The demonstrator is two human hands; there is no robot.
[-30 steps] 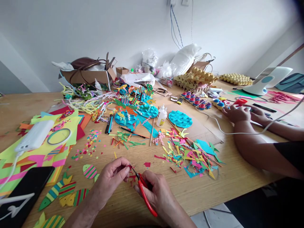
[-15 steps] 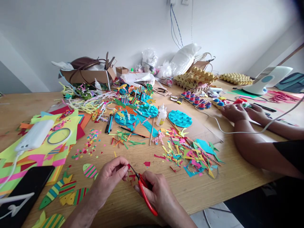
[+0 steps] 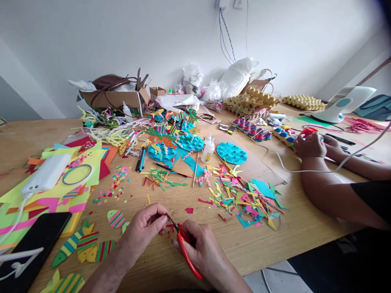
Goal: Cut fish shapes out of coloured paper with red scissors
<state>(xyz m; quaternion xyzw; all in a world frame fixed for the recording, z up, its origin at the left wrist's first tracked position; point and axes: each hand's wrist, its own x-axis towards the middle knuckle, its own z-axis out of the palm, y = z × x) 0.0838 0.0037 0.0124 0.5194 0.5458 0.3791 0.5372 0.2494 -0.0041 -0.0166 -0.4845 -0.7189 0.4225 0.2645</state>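
Note:
Red-handled scissors [image 3: 187,248] are gripped in my right hand [image 3: 203,248], their dark blades pointing up and left. The blade tips reach the fingertips of my left hand [image 3: 145,228], which are pinched together. A trace of dark red shows at those fingertips, too small to make out well. Small red scraps [image 3: 170,228] lie on the table between my hands. A striped pink and green paper fish [image 3: 116,219] rests just left of my left hand, and more striped fish [image 3: 71,245] lie farther left.
Paper offcuts [image 3: 250,199], glue bottles [image 3: 208,149] and blue egg-carton pieces [image 3: 231,152] cover the middle. A phone [image 3: 38,248] and white power bank [image 3: 47,175] lie left. At right, another person's hands [image 3: 311,145] hold something red beside a white cable [image 3: 293,170].
My left hand's fingertips have shifted slightly right around the scissor tips. The other person's hands have moved, lifting and turning the red thing. The view has shifted very slightly.

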